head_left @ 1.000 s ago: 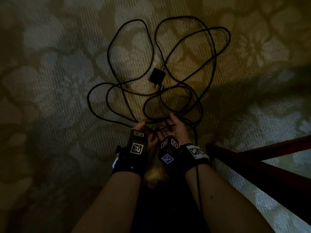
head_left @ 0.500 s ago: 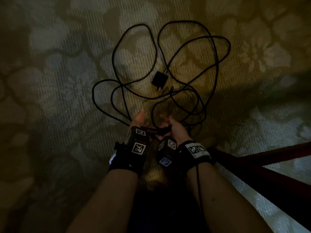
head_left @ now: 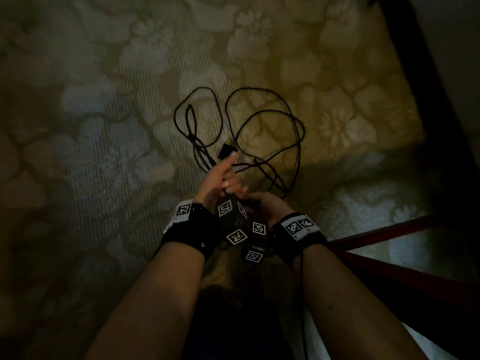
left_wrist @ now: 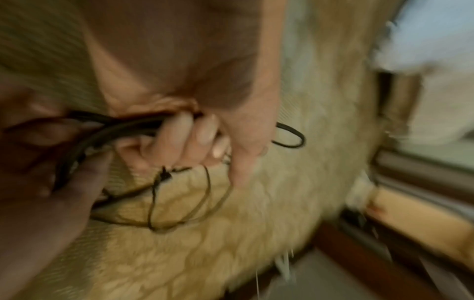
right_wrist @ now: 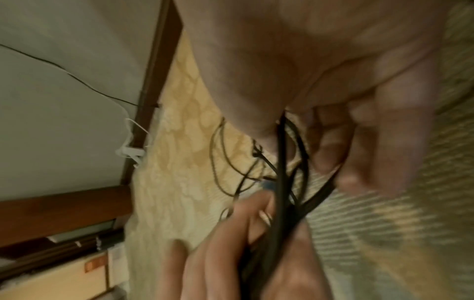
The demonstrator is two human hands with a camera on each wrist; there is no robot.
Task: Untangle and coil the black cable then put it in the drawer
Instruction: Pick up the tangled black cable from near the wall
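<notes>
Your left hand (head_left: 219, 179) now grips a gathered bundle of the black cable (head_left: 262, 131): three fingers (left_wrist: 195, 138) curl round several strands while the index finger points straight out over the carpet (head_left: 104, 141). A second ago both hands lay flatter and lower among the loops. Your right hand (head_left: 267, 206) sits just beside the left, fingers (right_wrist: 330, 146) curled and pinching the same strands where they leave the bundle. The loops have drawn in since then; the wide spread is narrower and bunched closer to your hands. The rest of the cable lies slack on the carpet, with the small black plug (head_left: 226, 151) just beyond your left fingertip. A dark wooden frame (head_left: 389, 232) stands at your right.
</notes>
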